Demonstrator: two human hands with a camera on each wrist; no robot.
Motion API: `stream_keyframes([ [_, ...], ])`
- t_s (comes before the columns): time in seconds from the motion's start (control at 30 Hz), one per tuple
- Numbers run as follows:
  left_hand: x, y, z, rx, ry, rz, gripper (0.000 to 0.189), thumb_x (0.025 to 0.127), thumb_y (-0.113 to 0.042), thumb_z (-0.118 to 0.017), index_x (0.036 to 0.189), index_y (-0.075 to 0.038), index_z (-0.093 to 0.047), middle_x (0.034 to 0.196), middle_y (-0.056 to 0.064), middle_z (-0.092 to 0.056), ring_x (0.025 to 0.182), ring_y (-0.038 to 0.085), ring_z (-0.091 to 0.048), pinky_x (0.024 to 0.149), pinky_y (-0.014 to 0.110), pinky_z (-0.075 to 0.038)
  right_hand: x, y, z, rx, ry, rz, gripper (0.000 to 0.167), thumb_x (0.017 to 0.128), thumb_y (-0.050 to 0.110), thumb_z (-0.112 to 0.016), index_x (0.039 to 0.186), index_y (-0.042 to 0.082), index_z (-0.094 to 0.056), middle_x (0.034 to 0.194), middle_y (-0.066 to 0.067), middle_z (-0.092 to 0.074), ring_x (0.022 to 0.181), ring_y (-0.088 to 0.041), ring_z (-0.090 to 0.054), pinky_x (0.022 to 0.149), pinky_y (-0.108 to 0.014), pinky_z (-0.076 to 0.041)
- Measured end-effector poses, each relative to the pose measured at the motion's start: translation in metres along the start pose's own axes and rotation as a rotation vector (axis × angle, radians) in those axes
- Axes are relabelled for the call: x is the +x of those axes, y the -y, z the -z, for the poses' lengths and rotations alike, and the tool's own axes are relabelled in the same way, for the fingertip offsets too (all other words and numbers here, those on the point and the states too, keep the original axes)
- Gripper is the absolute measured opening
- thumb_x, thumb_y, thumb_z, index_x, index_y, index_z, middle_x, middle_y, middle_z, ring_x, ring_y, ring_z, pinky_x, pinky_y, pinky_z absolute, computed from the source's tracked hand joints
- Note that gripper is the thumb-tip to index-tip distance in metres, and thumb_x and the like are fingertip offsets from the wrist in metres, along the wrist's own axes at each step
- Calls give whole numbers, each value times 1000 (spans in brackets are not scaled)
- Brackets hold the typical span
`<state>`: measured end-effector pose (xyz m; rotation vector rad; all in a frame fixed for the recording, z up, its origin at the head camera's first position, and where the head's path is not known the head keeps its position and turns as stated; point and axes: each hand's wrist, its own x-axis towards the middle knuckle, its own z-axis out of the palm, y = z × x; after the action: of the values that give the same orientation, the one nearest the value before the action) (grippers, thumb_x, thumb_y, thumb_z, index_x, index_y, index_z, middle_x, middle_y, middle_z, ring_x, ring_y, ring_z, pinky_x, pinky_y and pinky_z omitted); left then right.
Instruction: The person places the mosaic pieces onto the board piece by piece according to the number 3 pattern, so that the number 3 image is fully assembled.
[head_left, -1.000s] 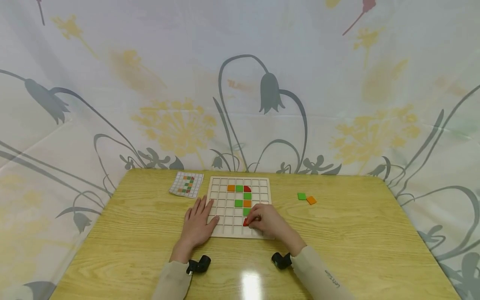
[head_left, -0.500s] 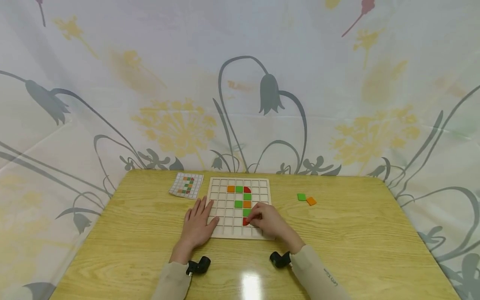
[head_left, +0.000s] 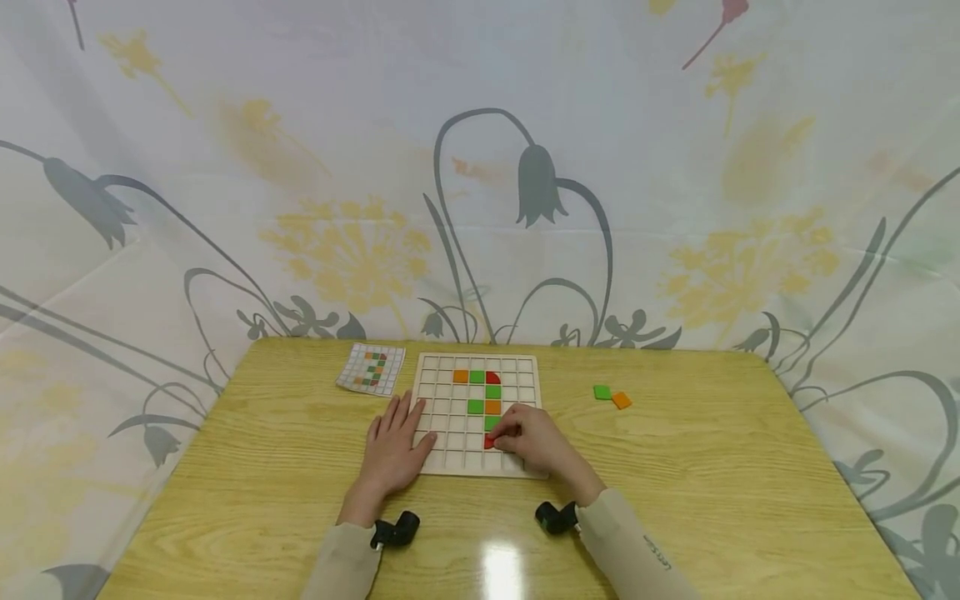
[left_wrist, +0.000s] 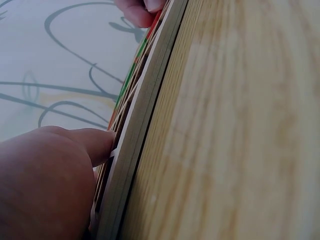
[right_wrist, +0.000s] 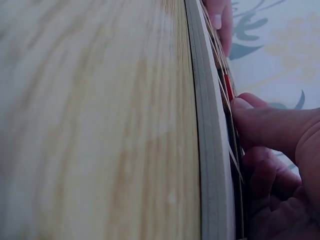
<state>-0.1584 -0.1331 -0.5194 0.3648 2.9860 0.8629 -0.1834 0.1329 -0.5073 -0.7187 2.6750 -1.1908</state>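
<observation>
A pale wooden grid board (head_left: 456, 458) lies on the table. Near its lower middle, my right hand (head_left: 531, 437) pinches a red rounded-corner tile (head_left: 489, 442) between thumb and fingers, at a cell just below a green tile (head_left: 492, 422). The right wrist view shows the thumb right at the red tile (right_wrist: 229, 86), low over the grid. My left hand (head_left: 393, 446) rests with spread fingers along the board's left edge, its thumb on the grid. Farther up the board sit more green and orange tiles and another red tile (head_left: 492, 377). The right fingers partly hide the pinched tile.
A paper card (head_left: 360, 379) with a printed coloured grid pattern lies left of the board. To the right lie a loose green tile (head_left: 602, 392) and a loose orange tile (head_left: 621, 401) on the wooden table (head_left: 697, 467). A flowered curtain (head_left: 337, 150) hangs behind.
The red tile, tilted under the right fingers a second ago, now sits straighter in line with the cell below the green tile. The left hand has stayed in place.
</observation>
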Motion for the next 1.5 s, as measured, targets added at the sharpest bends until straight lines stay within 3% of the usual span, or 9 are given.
stream_keyframes([
  [0.3,0,-1,2,-6,8,12,62,104,-32,-51,156,-5,-33,164,19,-17,150,38,-10,115,62,-9,-1,1,4,58,-28,10,13,92,5,-70,94,15,-79,93,7,-62,82,-11,-56,73,-29,-48],
  [0.57,0,-1,2,-2,20,14,62,104,-32,-52,156,-5,-33,164,18,-17,150,38,-9,115,62,-9,-11,-11,26,158,-115,-92,14,94,3,-68,102,10,-76,104,1,-69,91,-17,-63,78,-33,-52],
  [1.03,-1,0,2,0,8,1,61,104,-32,-52,156,-5,-34,163,19,-17,150,39,-10,114,63,-10,-33,-54,81,76,-396,-176,19,97,1,-63,114,1,-72,112,-17,-66,101,-33,-63,87,-49,-52],
  [1.17,-2,-1,2,4,-5,-2,61,103,-31,-52,155,-4,-35,163,20,-19,149,40,-12,114,63,-11,-42,-65,96,74,-462,-244,22,99,5,-61,118,-1,-70,117,-20,-64,105,-36,-63,86,-45,-54],
  [1.37,-2,-3,3,6,-7,-6,60,104,-31,-52,155,-4,-36,162,20,-20,149,41,-13,114,64,-12,-50,-79,115,108,-509,-343,28,99,7,-59,124,-2,-67,126,-22,-59,110,-36,-58,71,-23,-51],
  [1.5,-2,-4,4,2,-7,-6,59,104,-30,-52,154,-4,-36,162,21,-20,149,41,-14,113,64,-12,-50,-89,117,75,-481,-357,29,99,7,-58,125,-2,-67,128,-24,-59,114,-37,-55,76,-31,-51],
])
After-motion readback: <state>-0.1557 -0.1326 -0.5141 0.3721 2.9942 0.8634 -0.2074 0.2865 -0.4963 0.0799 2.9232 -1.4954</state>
